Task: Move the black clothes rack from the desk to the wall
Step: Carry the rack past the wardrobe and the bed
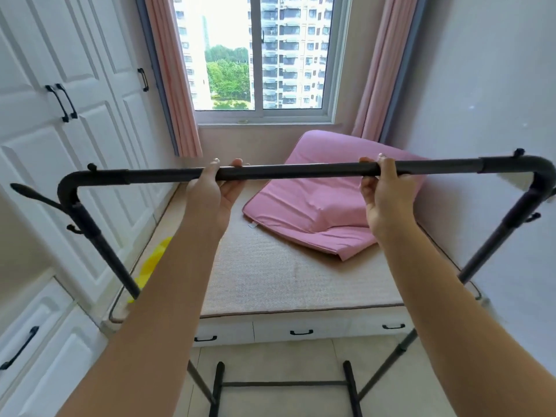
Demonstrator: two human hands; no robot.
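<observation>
Head view: both hands, left hand (pixel 214 192) and right hand (pixel 382 192), grasp clothes rack (pixel 301 170) bar, running left-right.

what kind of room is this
Most likely a bedroom in a high-rise flat: a raised sleeping platform with a pink pillow, white wardrobe doors, and a curtained window facing apartment towers.

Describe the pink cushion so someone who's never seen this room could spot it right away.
Find the window at the far end of the room, framed by pink curtains. Just below it a woven beige mat covers a raised platform. The cushion lies at the mat's far right, the only pink thing lying there, folded and rumpled.
</observation>
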